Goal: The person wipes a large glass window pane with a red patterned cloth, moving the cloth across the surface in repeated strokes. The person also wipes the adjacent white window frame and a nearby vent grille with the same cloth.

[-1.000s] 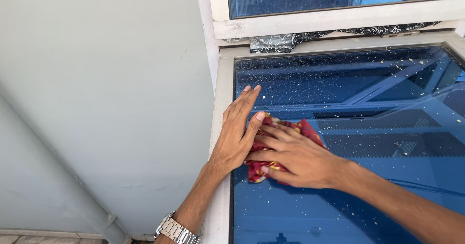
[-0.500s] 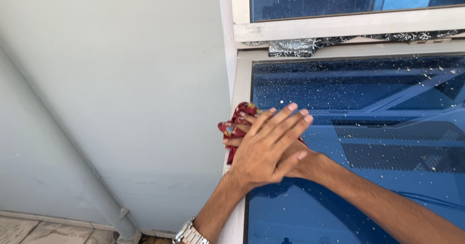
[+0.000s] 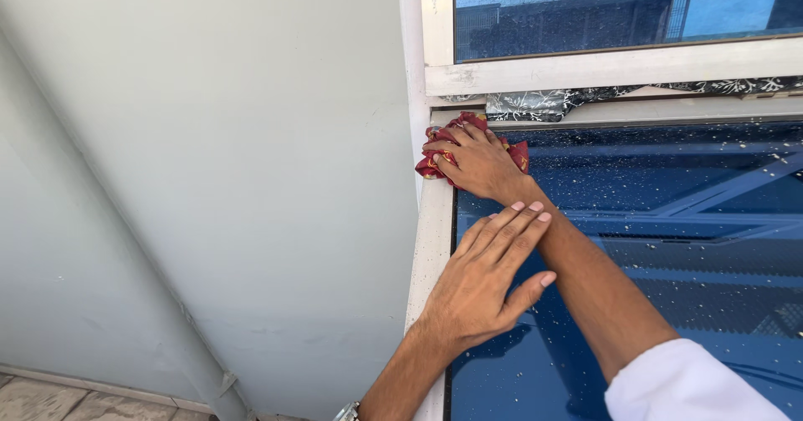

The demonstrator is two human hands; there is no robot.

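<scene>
My right hand (image 3: 474, 160) presses a crumpled red patterned cloth (image 3: 435, 160) against the top left corner of a blue tinted window pane (image 3: 686, 245) speckled with white spots. The cloth overlaps the pale window frame (image 3: 435, 237). My left hand (image 3: 488, 279) lies flat on the glass below it, fingers together and pointing up, beside my right forearm. A white sleeve (image 3: 694, 383) covers my right upper arm at the lower right.
A plain grey wall (image 3: 209, 178) fills the left. A second pane (image 3: 619, 11) sits above, with a strip of dark patterned fabric (image 3: 552, 103) caught between the two frames. A pipe runs down the wall at the lower left, above tiled floor.
My right hand has slid the cloth up along the left edge to the pane's top corner. My left hand has come off it and now rests flat on the glass below.
</scene>
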